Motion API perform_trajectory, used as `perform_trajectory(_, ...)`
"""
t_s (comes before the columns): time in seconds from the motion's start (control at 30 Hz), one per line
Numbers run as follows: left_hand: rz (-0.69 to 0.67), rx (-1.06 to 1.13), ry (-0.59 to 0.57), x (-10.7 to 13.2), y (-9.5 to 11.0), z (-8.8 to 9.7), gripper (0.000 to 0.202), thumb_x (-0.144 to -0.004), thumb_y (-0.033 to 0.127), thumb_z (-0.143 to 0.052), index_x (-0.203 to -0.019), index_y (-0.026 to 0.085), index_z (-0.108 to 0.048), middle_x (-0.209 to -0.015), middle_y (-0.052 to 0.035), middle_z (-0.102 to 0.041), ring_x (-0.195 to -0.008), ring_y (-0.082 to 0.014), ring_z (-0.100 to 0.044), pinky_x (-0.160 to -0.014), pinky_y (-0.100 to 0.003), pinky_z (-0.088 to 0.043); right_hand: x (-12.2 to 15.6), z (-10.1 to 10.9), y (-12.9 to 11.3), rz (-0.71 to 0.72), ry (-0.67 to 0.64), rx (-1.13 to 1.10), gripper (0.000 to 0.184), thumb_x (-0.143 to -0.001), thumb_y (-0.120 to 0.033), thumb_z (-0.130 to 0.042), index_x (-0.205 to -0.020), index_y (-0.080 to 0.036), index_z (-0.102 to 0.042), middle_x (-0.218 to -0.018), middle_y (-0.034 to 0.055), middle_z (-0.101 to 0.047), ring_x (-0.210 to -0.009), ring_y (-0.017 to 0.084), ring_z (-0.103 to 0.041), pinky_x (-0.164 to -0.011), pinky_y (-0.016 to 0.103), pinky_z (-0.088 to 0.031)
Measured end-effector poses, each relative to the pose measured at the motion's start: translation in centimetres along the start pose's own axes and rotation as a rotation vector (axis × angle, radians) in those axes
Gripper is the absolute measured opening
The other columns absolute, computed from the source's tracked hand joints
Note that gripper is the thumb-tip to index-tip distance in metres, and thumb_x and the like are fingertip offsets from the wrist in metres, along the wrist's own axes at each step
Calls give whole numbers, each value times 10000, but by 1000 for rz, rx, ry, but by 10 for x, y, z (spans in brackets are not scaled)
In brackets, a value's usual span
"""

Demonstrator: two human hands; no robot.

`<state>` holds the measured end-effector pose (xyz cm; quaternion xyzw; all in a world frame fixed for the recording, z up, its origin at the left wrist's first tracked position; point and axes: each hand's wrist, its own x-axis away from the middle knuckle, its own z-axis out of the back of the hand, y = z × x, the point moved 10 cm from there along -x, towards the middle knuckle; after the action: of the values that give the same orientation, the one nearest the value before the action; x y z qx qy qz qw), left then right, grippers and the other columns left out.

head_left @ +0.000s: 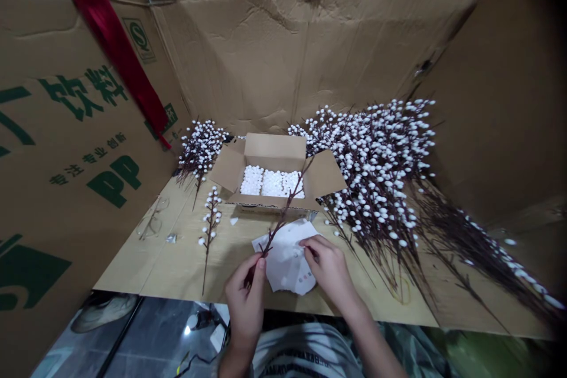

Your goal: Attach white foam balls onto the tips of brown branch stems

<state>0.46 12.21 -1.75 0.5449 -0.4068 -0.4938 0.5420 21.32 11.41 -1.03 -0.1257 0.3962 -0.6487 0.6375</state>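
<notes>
My left hand [246,295] pinches the lower stem of a bare dark twig [287,207] that slants up and right over the small box. My right hand [326,266] rests with curled fingers on a white crumpled paper [286,260] on the cardboard work surface [177,266]; whether it holds anything is hidden. Behind them stands an open small carton [274,150] filled with white foam balls [271,183]. One finished twig with white balls [210,221] lies to the left.
A big heap of balled twigs [381,171] fills the right side, a smaller bunch [199,150] lies at the back left. Glasses [153,218] lie at the left. Cardboard walls [66,147] surround the surface; a red ribbon [110,41] hangs top left.
</notes>
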Motion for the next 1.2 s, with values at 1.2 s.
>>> perform_trajectory(1.2,-411,-270,-67,14,30,-15,184,-846,269,-619,-848,157,-764,-655,-59,-723,-549,-156,-622,-524,-239,-486,18,88,-12,-242,452,-993,68,-650,-245,-795,-676,-224,-735,-727,24,-691,-623,124,-632,-538,198,-533)
